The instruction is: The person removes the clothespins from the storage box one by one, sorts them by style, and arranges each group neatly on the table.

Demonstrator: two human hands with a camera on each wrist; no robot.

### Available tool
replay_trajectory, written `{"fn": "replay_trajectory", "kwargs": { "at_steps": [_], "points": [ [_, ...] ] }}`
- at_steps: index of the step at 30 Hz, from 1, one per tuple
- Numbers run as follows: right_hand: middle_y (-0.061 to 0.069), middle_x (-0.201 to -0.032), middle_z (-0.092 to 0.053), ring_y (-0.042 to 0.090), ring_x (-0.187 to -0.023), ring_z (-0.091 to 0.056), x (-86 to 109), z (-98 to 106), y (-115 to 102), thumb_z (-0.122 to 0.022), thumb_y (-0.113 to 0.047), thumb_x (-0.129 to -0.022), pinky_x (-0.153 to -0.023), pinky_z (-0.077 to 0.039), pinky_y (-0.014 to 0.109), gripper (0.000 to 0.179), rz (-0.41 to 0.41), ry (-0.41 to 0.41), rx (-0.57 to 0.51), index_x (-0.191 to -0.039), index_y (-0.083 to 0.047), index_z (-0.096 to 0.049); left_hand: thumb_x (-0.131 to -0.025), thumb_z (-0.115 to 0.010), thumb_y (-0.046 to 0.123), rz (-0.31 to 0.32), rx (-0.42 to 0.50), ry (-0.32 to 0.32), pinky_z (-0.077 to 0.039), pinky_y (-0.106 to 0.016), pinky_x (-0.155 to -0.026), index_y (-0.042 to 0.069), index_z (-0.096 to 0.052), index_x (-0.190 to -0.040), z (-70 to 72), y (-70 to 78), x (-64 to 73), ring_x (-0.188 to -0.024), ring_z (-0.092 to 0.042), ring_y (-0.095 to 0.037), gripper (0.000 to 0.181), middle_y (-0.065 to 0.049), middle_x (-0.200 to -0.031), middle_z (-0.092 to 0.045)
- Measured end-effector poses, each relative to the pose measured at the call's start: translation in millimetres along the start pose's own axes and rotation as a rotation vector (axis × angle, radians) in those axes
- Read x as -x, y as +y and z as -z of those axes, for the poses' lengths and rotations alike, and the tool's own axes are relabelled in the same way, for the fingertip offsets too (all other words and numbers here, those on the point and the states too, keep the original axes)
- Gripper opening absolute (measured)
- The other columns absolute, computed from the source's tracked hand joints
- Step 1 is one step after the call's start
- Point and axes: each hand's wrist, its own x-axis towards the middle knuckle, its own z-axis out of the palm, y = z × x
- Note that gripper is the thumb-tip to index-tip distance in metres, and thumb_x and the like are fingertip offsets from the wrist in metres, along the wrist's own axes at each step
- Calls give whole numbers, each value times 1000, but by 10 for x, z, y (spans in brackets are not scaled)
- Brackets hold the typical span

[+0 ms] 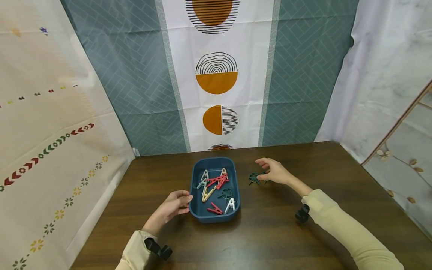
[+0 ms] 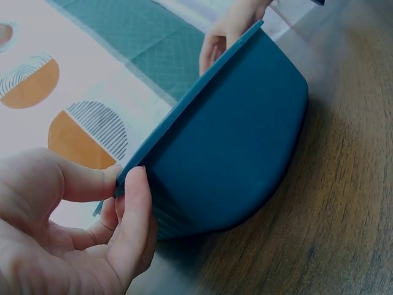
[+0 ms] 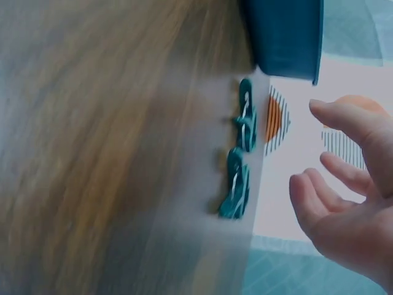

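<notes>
**Left hand (image 1: 172,205) grips the bin (image 1: 215,220); right hand (image 1: 278,172) hovers over two green clips (image 1: 254,178)**

The left forearm reaches in from the lower left, its hand at the bin's near left side. Thumb and fingers are clamped on the rim, the thumb on top and the fingers curled against the outer wall.

The right forearm slants up from the lower right, wrist raised off the table (image 1: 270,240). Its fingers are loosely bent, the thumb well apart from them, and the right wrist view shows a gap between hand and clips. Those two lie side by side on the table, to the right of the bin; from the head, the hand partly covers one.

The bin sits upright, holding red (image 1: 215,209), white (image 1: 230,205), yellow (image 1: 208,194) and green (image 1: 227,193) clips.
</notes>
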Motion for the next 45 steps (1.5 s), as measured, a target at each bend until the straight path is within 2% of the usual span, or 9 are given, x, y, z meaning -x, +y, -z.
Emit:
{"fn": "replay_trajectory", "kwargs": {
  "at_steps": [7, 14, 20, 27, 35, 40, 45],
  "points": [
    [20, -130, -56, 38, -116, -56, -37, -100, -247, -75, -12, -84, -94, -50, 48, 57, 90, -8, -113, -135, -5, -50, -97, -55, 13, 1, 6, -12, -55, -20, -64, -5, -47, -116, -4, 15, 21, -70, -57, -9, 28, -3, -83, -57],
    [18, -132, -56, 36, -120, -56, -112, -193, -446, -75, -12, -84, -100, -47, 50, 58, 142, -73, -171, -135, -3, -50, -98, -55, 15, 0, 1, -17, -55, -21, -65, -5, -46, -119, -1, 18, 27, -72, -56, -9, 31, -2, -84, -57],
    [22, -131, -57, 37, -118, -57, -161, -255, -598, -75, -9, -83, -100, -46, 52, 55, 177, -120, -158, -132, 1, -52, -97, -57, 18, 3, -1, -10, -55, -21, -65, -3, -46, -118, 1, 5, 10, -71, -57, -9, 32, -2, -84, -57],
    [15, -129, -61, 29, -117, -60, -255, -344, -654, -78, -12, -81, -100, -48, 46, 54, 201, -165, -100, -129, -4, -56, -96, -59, 19, 5, 8, -9, -55, -21, -65, -3, -46, -118, -6, 27, 34, -71, -56, -9, 34, -2, -84, -57],
    [17, -134, -58, 30, -121, -58, -352, -400, -757, -79, -21, -81, -101, -47, 46, 62, 212, -303, -114, -134, -4, -52, -96, -59, 19, 0, 11, -14, -55, -21, -65, -2, -46, -116, 0, 39, 32, -71, -57, -8, 32, -1, -82, -58],
    [14, -134, -58, 31, -122, -56, -421, -439, -816, -79, -16, -80, -103, -46, 45, 59, 219, -397, -117, -132, -5, -54, -97, -57, 18, -1, 4, -18, -55, -21, -66, -1, -47, -116, -2, 30, 34, -70, -57, -8, 29, -1, -82, -58],
    [20, -131, -58, 36, -121, -56, -494, -498, -883, -78, -7, -79, -104, -44, 49, 57, 228, -489, -107, -131, -1, -54, -97, -58, 19, -1, -2, -14, -55, -20, -66, -1, -47, -116, 0, 28, 48, -71, -57, -9, 30, -1, -83, -58]
  ]
}}
